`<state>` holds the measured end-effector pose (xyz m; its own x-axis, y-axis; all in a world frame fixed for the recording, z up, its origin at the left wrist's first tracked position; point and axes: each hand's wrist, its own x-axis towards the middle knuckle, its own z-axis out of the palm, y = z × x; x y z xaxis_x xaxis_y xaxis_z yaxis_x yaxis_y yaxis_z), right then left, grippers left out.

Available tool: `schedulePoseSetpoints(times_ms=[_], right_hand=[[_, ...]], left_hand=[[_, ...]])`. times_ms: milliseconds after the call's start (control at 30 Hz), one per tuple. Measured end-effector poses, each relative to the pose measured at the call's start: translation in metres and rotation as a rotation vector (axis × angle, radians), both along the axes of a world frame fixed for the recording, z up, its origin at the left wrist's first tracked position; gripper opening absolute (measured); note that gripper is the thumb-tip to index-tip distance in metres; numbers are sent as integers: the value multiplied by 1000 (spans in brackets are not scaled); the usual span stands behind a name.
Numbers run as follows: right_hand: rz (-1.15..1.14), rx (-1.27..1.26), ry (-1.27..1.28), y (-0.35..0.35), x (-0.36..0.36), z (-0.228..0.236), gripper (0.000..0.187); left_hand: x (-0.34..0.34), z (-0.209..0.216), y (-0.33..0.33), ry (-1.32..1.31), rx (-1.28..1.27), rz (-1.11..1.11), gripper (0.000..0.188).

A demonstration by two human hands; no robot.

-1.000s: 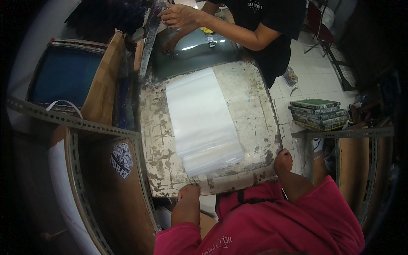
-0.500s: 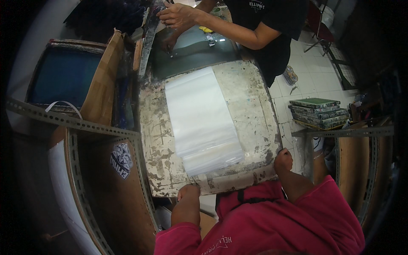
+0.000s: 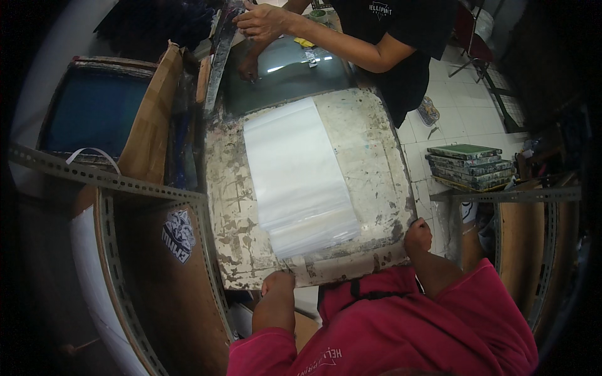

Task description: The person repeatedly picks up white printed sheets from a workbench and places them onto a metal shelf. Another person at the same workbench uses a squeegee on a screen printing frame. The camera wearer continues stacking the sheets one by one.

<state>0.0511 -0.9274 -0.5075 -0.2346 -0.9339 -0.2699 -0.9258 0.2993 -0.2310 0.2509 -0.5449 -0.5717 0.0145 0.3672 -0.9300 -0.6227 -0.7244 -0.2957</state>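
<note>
A paint-stained, worn tabletop (image 3: pixel 376 169) lies in front of me. On it rests a stack of white plastic sheets or bags (image 3: pixel 295 156), overlapping in steps at the near end. My left hand (image 3: pixel 278 283) is closed on the near edge of the tabletop, left of its middle, fingers partly hidden under it. At the near right corner my right hand (image 3: pixel 418 235) is curled around the side edge. Neither hand touches the white stack.
Beyond the stack, a co-worker in a dark shirt (image 3: pixel 407 37) has both arms over a glass-like panel (image 3: pixel 288 75). Left are a blue-meshed screen frame (image 3: pixel 94 109), cardboard (image 3: pixel 150 119) and a metal-edged shelf (image 3: pixel 150 187). Stacked frames (image 3: pixel 470 166) stand right on the tiled floor.
My hands and the white stack stay where they were. The co-worker's lower hand has shifted slightly over the panel, and the light reflected on the panel has changed.
</note>
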Motion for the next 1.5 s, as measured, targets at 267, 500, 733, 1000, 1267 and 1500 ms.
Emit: schedulePoseSetpoints(times_ms=[267, 500, 733, 1000, 1267, 1500], right_hand=[[-14, 0, -8, -1, -2, -4, 52], [-7, 56, -16, 0, 2, 6, 55], [6, 76, -10, -1, 0, 4, 55], [4, 5, 12, 0, 0, -1, 52], [-16, 29, 20, -3, -1, -4, 52], [-14, 71, -8, -2, -1, 0, 56]], left_hand=[[-4, 70, -29, -175, -284, -71, 37], [-1, -2, 3, -21, -42, -4, 42], [-2, 10, -3, -109, -154, -51, 36], [-4, 0, 5, -172, -200, -4, 38], [-7, 21, -7, -300, -258, 48, 32], [-9, 45, -17, -354, -319, 41, 30]])
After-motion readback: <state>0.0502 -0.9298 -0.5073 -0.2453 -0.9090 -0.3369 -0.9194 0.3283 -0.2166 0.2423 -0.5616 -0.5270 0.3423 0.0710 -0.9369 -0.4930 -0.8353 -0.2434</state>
